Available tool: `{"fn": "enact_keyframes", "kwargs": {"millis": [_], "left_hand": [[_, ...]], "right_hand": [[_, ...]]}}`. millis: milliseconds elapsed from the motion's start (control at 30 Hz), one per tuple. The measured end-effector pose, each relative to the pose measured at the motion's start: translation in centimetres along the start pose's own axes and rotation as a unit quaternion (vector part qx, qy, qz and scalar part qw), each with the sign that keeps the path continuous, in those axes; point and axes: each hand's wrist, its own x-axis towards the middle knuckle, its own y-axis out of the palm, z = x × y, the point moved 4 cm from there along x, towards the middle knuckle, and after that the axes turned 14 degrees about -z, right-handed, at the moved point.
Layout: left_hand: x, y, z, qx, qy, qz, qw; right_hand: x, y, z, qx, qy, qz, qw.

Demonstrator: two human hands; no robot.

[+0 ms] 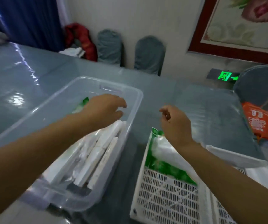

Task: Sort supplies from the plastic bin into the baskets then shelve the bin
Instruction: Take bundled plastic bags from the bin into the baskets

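White basket [165, 196] sits at five o'clock, one green packet [160, 152] inside. Left hand [104, 109] reaches loosely open into the plastic bin [134, 94]; right hand [176, 123] hovers half-curled, empty. Remaining white packs [101, 152] look light, slippery; pinch an edge.

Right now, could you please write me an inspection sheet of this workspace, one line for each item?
Surface: grey-blue table, glossy, with light reflections.
Job's things: clear plastic bin holds white packets and a green packet; white basket holds one green-and-white packet; a second white basket stands beside it.
Clutter: orange bag at the table's right edge.
Hands: left hand reaches into the bin, fingers relaxed, holding nothing visible; right hand hangs above the basket, loosely curled, empty.
Cables: nothing seen.
Surroundings: covered chairs, blue curtain, framed picture, green exit sign.
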Motion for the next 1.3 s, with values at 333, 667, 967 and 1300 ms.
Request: {"fn": "enact_keyframes", "kwargs": {"millis": [333,667,967,1300], "left_hand": [[-4.4,8.6,13.1,-0.031,-0.102,0.220,0.970],[-6.3,16.0,12.5,-0.039,-0.128,0.291,0.947],[-7.0,15.6,11.4,-0.018,-0.126,0.170,0.977],[-0.3,3.6,12.4,0.002,-0.065,0.078,0.995]], "right_hand": [[1.0,12.3,10.3,0.025,-0.048,0.075,0.996],[0.5,13.8,9.5,-0.040,0.000,0.088,0.995],[0.3,13.7,9.8,-0.055,-0.013,0.075,0.996],[0.9,11.2,10.1,0.019,0.031,-0.015,0.999]]}}
